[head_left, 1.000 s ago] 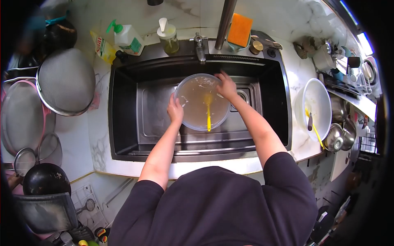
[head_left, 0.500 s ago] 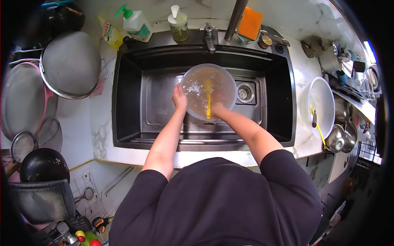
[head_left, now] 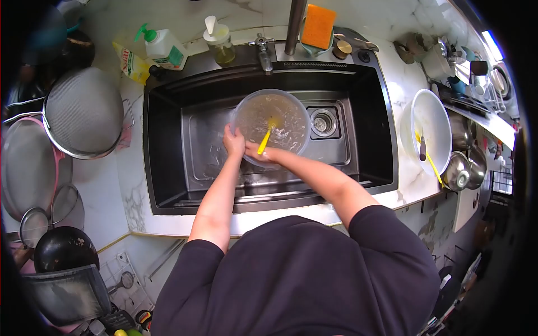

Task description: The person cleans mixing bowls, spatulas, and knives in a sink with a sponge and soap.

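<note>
A translucent round bowl (head_left: 303,120) full of cloudy water is in the sink (head_left: 342,158). My left hand (head_left: 234,142) is closed on the bowl's left rim. Close beside it, my right hand (head_left: 260,152) lies at the near-left rim, with its fingertips toward my left hand; those fingers are partly hidden, but it appears to grip the bowl. A yellow-handled utensil (head_left: 265,139) stands in the water, its handle slanting out over my right hand. The utensil's head is under water and I cannot make out its kind.
The drain (head_left: 323,124) is right of the bowl and the faucet (head_left: 263,53) behind it. Soap bottles (head_left: 168,53) and an orange sponge (head_left: 318,27) line the back. A white bowl (head_left: 434,120) with utensils stands at right; mesh strainers (head_left: 84,112) hang at left.
My right hand has moved left along the bowl's near side, up to my left hand. The yellow handle now slants to the lower left. Water streaks show on the sink floor left of the bowl.
</note>
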Demonstrator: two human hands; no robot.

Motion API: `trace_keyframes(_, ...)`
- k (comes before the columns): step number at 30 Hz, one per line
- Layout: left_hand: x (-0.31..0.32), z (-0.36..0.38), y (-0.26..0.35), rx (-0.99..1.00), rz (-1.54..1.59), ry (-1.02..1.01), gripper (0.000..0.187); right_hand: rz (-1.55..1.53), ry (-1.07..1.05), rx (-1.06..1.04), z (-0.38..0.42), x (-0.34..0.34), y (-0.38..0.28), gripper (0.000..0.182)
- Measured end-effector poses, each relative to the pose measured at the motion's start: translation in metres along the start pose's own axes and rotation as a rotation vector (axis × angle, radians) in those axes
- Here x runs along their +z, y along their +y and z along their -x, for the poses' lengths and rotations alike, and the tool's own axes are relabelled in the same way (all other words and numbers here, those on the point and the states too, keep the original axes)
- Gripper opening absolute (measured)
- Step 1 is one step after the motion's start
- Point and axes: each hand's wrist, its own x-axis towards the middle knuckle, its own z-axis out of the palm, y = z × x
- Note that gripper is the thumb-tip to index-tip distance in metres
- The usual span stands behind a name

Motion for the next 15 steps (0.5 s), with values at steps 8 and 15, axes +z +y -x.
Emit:
trace_keyframes(8, -0.006, 0.004, 0.018, 0.075, -0.114, -0.018, 0.042, 1.490, -0.840, 0.845, 0.052, -0.086, -0.121, 0.054)
trace_keyframes(15, -0.006, 0.002, 0.018, 0.121, -0.040, -0.044, 0.043, 2.182, -0.145, 0.161, 0.036, -0.149, -0.045, 0.053)
